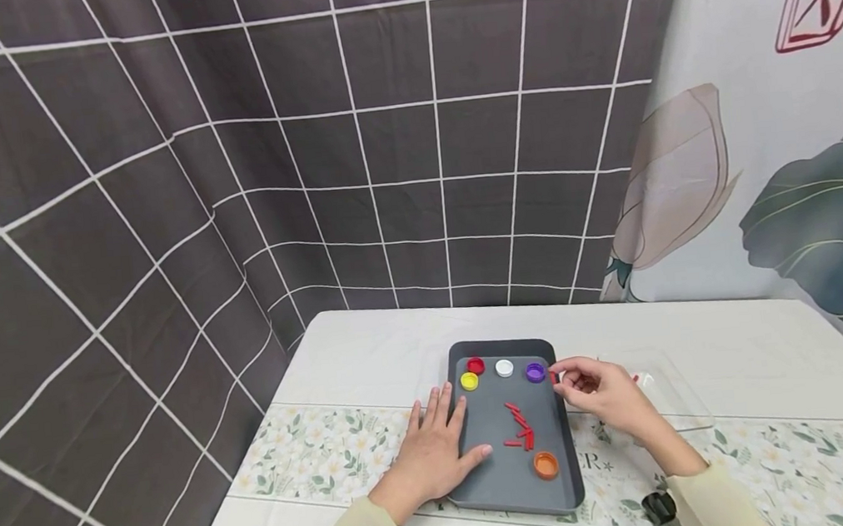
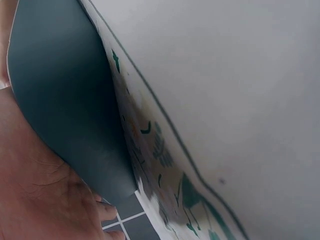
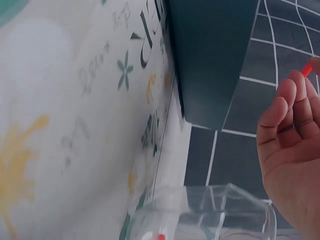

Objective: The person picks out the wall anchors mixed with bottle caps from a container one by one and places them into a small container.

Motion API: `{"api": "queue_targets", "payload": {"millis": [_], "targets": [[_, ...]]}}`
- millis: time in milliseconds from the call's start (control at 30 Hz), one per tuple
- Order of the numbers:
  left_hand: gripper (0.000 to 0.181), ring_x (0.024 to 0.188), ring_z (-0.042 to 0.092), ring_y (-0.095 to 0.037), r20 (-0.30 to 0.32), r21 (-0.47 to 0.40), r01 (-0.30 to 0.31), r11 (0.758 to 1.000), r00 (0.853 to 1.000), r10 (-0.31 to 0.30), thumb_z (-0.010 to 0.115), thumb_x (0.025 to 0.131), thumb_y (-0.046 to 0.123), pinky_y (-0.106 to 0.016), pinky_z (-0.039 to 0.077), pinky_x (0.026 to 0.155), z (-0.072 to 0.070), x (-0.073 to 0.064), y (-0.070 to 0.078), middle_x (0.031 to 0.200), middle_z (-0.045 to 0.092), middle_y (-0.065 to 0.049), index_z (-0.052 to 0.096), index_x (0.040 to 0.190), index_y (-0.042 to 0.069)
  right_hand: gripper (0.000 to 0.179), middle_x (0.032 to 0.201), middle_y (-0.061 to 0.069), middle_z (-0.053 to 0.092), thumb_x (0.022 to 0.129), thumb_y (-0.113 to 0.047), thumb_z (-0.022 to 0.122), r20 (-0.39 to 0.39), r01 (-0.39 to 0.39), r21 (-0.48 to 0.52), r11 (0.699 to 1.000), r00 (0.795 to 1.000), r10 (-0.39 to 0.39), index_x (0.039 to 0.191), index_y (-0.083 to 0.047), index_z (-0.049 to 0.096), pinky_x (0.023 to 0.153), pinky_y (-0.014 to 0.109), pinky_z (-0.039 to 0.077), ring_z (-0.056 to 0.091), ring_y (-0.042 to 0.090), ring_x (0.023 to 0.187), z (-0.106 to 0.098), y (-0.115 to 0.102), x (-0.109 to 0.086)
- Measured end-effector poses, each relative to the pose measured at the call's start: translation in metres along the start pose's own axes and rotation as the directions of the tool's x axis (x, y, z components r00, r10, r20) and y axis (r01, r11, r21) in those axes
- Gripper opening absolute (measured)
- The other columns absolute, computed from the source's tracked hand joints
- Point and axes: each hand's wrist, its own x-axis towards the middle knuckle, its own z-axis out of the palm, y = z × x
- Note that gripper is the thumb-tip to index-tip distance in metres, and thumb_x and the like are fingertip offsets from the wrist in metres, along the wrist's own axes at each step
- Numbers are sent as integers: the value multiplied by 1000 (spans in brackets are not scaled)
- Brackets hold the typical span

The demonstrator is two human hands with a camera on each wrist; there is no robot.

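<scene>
A dark grey tray [image 1: 502,498] lies on the table. My left hand [image 1: 434,450], fingers straight and spread, rests over its left rim. Between thumb and fingertips, my right hand [image 1: 602,393] pinches a small red stick [image 3: 307,68] at the tray's right rim, beside a purple round cap [image 1: 535,372]. Red [image 1: 476,366], yellow [image 1: 469,381] and white [image 1: 504,368] caps are also near the tray's far end. Several loose red sticks [image 1: 519,418] lie mid-tray, and an orange ring-shaped cap [image 1: 546,465] sits nearer me.
Right of the tray stands a clear plastic box [image 1: 685,394], partly behind my right hand, with a bit of red inside [image 3: 161,237]. A floral strip [image 1: 317,447] crosses the white table [image 1: 383,341]. Dark gridded cloth [image 1: 396,148] hangs behind and on the left.
</scene>
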Motion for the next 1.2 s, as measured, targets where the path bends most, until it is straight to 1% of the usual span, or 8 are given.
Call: {"api": "queue_targets", "payload": {"millis": [100, 167, 333, 500, 633, 900, 1033, 1200], "targets": [[87, 157, 9, -32, 1, -2, 1, 1000, 1000, -1, 40, 98, 70, -56, 11, 124, 0, 0, 0, 170, 12, -13, 30, 161, 11, 22, 78, -5, 63, 90, -2, 74, -19, -22, -13, 1000, 1000, 21, 111, -1, 72, 58, 23, 50, 57, 5, 66, -5, 0, -3], [87, 157, 9, -32, 0, -3, 1, 1000, 1000, -1, 40, 98, 70, -56, 11, 124, 0, 0, 0, 170, 12, -13, 30, 161, 11, 22, 78, -5, 64, 89, -1, 74, -33, -13, -21, 1000, 999, 12, 111, -1, 71, 58, 22, 50, 57, 6, 66, -8, 1, -5], [86, 157, 8, -31, 4, -2, 3, 1000, 1000, -3, 40, 98, 70, -57, 11, 124, -1, 0, 0, 170, 12, -13, 29, 161, 11, 22, 79, -4, 66, 88, 4, 73, -54, 31, 0, 1000, 998, -31, 110, 1, 70, 57, 22, 49, 57, 6, 64, -18, 4, -9], [86, 157, 9, -32, 4, -2, 4, 1000, 1000, -4, 41, 99, 69, -57, 11, 124, -1, 0, 0, 170, 12, -13, 29, 161, 11, 24, 80, -6, 65, 89, 6, 72, -72, 47, -7, 999, 996, -47, 112, 1, 70, 58, 20, 49, 57, 6, 65, -29, 7, -14], [86, 157, 9, -32, 5, -5, 1, 1000, 1000, -1, 41, 99, 68, -57, 12, 123, 0, -1, 0, 170, 12, -13, 29, 161, 11, 25, 81, -5, 66, 88, 7, 72, -92, 45, -19, 999, 995, -47, 113, 2, 70, 59, 19, 49, 58, 6, 66, -40, 9, -20], [85, 157, 8, -32, 8, -6, 1, 1000, 1000, -1, 42, 99, 68, -57, 12, 123, -1, -1, 1, 170, 12, -13, 29, 161, 10, 27, 85, 3, 68, 92, 3, 71, -110, -9, -45, 999, 994, 4, 118, 3, 68, 61, 19, 48, 60, 6, 71, -62, 16, -30], [85, 157, 8, -32, 9, -3, 1, 1000, 1000, -1, 42, 99, 68, -57, 11, 123, -1, -1, 1, 170, 12, -13, 29, 161, 10, 26, 85, -1, 68, 93, 2, 70, -120, -37, -67, 997, 992, 29, 119, 4, 67, 61, 19, 47, 62, 7, 72, -72, 21, -34], [85, 157, 9, -32, 9, -3, -3, 1000, 1000, 3, 41, 99, 68, -57, 11, 124, -1, -1, 0, 170, 12, -13, 30, 161, 10, 27, 85, -4, 68, 95, -3, 69, -129, -90, -76, 993, 988, 80, 121, 5, 66, 60, 20, 47, 62, 8, 72, -83, 26, -41]]}}
